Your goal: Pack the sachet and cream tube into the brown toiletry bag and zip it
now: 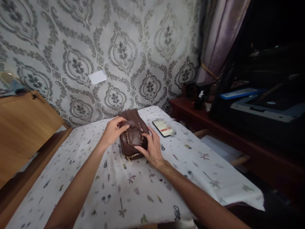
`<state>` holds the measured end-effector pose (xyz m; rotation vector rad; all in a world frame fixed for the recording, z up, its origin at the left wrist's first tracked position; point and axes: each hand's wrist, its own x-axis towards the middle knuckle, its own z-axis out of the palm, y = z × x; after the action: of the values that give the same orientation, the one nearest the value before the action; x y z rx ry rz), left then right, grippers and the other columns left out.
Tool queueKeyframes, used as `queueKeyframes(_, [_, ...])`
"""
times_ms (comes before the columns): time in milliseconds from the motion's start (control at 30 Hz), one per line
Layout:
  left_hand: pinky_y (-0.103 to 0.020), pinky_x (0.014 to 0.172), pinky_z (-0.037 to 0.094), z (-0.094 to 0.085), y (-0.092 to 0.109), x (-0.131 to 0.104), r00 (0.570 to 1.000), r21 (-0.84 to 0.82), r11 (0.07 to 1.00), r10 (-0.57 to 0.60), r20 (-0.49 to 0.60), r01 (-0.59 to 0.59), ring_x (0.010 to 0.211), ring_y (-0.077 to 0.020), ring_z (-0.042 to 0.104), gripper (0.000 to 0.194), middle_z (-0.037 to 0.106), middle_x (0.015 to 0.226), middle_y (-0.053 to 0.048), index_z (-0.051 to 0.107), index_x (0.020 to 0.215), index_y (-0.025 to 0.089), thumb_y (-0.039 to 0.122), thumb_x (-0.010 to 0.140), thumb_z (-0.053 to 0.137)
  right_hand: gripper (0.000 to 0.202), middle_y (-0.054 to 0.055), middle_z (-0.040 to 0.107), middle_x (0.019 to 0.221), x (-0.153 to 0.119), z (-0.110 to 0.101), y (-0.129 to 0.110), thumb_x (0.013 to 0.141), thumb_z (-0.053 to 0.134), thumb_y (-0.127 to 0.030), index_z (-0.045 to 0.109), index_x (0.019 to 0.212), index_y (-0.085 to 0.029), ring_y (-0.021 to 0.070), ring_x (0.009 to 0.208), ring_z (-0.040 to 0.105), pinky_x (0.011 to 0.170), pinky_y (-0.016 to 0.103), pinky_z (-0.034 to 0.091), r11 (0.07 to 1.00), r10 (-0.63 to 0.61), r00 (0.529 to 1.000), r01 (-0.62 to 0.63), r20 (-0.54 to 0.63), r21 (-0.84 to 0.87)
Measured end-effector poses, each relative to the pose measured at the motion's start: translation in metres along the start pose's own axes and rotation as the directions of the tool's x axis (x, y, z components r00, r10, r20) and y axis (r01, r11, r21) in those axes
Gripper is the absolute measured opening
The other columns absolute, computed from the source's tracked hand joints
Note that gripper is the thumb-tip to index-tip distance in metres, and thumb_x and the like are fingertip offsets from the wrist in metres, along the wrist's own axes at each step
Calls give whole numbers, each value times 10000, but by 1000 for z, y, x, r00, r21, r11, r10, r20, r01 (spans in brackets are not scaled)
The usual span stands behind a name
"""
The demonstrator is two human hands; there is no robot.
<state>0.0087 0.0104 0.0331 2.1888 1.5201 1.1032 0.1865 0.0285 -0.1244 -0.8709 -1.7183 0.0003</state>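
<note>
A small brown leather bag point(134, 136) with gold-coloured zips lies on the patterned white cloth, in the middle of the head view. My left hand point(113, 129) is closed at its upper left side, thumb and fingers pinching a brown strap or flap point(130, 123) of the bag. On the right, my right hand point(153, 148) grips the bag around its zipped front pocket. Its thumb presses near the pocket's lower edge and its fingers curl at the right side. Part of the bag is hidden under both hands.
A phone point(164, 128) with a lit screen lies right of the bag on the white cloth point(114, 197). A wooden panel point(26, 127) stands along the left. To the right are a dark red table point(186, 111) and a small bottle point(200, 99). Patterned wallpaper rises behind.
</note>
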Motion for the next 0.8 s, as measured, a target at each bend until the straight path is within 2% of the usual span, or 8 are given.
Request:
queueKeyframes(133, [-269, 697, 413, -4, -4, -5, 999, 40, 999, -25, 33, 23, 790, -165, 570, 128, 620, 818, -9, 644, 789, 172, 288, 839, 626, 563, 212, 449, 1446, 1, 5, -3, 880, 574, -661, 540, 1209, -206, 367, 1333, 460, 1032, 560, 434, 1000, 19, 999, -18, -35, 15])
queueKeyframes(267, [-267, 686, 384, 2, -2, -8, 1000, 173, 985, 4, -16, -1, 731, -145, 527, 161, 563, 761, 8, 564, 690, 173, 215, 839, 607, 651, 229, 466, 1412, 2, 9, -9, 818, 602, -729, 541, 1184, -194, 390, 1344, 449, 1037, 588, 422, 998, 69, 996, -68, -60, 11])
queueKeyframes(367, [-270, 671, 355, 4, 0, -9, 999, 253, 967, -1, -46, 12, 701, -140, 491, 237, 502, 717, 18, 481, 643, 179, 194, 842, 608, 643, 225, 466, 1404, 4, 10, -12, 810, 615, -726, 546, 1166, -195, 392, 1343, 452, 1043, 598, 422, 995, 100, 992, -99, -71, 24])
queueKeyframes(533, [-268, 667, 357, 4, -3, -11, 1000, 227, 974, -11, -27, 17, 720, -144, 498, 194, 508, 741, 19, 495, 695, 184, 187, 860, 596, 565, 205, 426, 1430, 5, 7, -10, 868, 614, -628, 530, 1228, -201, 364, 1375, 437, 1092, 576, 422, 992, 75, 997, -74, -11, 101])
queueKeyframes(667, [-265, 681, 384, 6, -8, -12, 1000, 185, 983, -16, -6, 16, 757, -149, 529, 110, 550, 789, 20, 551, 778, 189, 145, 814, 645, 550, 193, 407, 1452, 5, 4, -9, 874, 617, -605, 526, 1246, -210, 363, 1397, 420, 1110, 583, 411, 988, 93, 996, -94, 14, 124])
queueKeyframes(800, [-280, 714, 400, 11, -10, -13, 1000, 253, 967, 6, -30, 2, 811, -170, 546, 135, 569, 820, 6, 562, 798, 195, 120, 787, 674, 602, 195, 384, 1477, 4, 7, -15, 839, 646, -622, 515, 1261, -214, 378, 1408, 399, 1109, 610, 395, 985, 132, 991, -134, 26, 106])
